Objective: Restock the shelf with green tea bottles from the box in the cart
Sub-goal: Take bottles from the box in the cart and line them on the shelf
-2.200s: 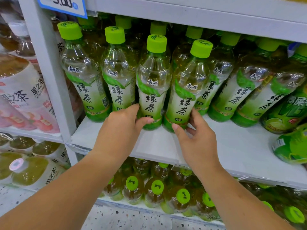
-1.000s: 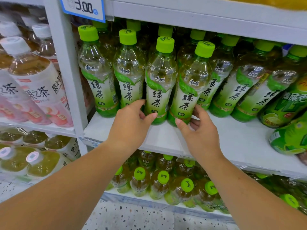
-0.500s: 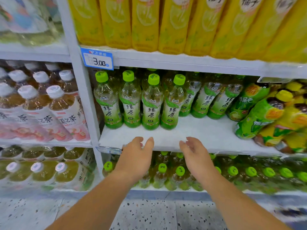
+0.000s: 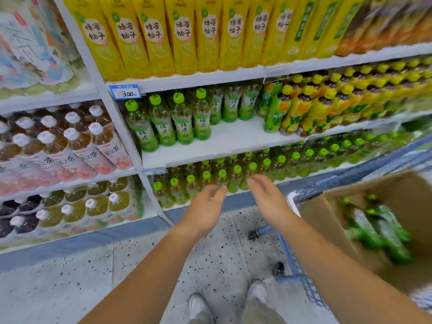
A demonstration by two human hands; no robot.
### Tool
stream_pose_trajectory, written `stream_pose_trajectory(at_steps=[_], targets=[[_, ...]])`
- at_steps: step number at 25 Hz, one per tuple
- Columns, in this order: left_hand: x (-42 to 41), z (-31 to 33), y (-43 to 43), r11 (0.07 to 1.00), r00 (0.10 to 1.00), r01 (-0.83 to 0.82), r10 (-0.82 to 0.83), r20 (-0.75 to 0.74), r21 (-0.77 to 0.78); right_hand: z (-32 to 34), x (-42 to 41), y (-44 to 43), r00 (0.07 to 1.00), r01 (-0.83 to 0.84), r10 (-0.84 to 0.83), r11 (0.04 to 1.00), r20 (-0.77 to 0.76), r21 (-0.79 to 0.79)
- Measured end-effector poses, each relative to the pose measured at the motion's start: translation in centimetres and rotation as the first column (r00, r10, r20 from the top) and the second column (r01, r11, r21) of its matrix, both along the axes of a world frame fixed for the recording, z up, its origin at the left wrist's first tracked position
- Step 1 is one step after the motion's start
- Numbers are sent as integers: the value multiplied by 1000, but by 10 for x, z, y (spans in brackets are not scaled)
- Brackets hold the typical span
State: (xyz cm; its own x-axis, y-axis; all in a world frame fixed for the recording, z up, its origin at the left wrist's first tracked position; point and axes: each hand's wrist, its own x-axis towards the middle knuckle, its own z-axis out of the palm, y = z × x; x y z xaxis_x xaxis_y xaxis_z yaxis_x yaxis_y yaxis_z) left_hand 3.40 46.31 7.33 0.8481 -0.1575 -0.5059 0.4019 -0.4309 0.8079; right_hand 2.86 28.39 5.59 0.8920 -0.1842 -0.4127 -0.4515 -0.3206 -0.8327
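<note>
A person stood facing a store shelf unit, seen from a camera on their own head. Both arms reached forward at about waist height. The left hand [image 4: 205,206] and the right hand [image 4: 268,197] were empty, fingers loosely spread and slightly curled, palms turned toward each other, holding nothing and touching nothing.

On the middle shelf [image 4: 233,141], a short row of green tea bottles [image 4: 182,120] stood upright at the left end, green caps up and labels facing out, likely so shoppers could read them. They sat toward the back, leaving a wide bare strip of white shelf in front, which appeared to be the space waiting for more stock.

To the right, close beside the person's right arm, a blue cart [image 4: 301,272] held an open cardboard box [image 4: 327,220]. More green tea bottles lay on their sides inside it, blurred. The cart seemed parked close to the shelf so that bottles could be lifted across with little reach.

With both hands free and near the box, the next step looked like taking more bottles from it.
</note>
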Motion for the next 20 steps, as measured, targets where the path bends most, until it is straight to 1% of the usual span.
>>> stream_pose_trajectory(at_steps=[3, 7, 10, 12, 15, 20], targets=[[-40, 36, -20, 996, 1000, -4, 1, -30, -92, 31, -54, -19, 999, 33, -33, 999, 15, 22], [-82, 76, -50, 987, 996, 82, -77, 37, -141, 62, -114, -54, 996, 73, -75, 997, 57, 34], [-109, 93, -78, 975, 987, 150, -138, 85, -162, 78, -154, -90, 987, 112, -116, 993, 111, 43], [-122, 99, -99, 968, 978, 199, -185, 99, -153, 85, -177, -120, 980, 146, -151, 988, 132, 45], [-134, 101, -137, 965, 962, 249, -237, 136, -80, 92, -212, -179, 967, 200, -200, 980, 156, 14], [-153, 103, -211, 978, 972, 194, -181, 153, -80, 91, -260, -285, 963, 241, -241, 970, 121, 18]])
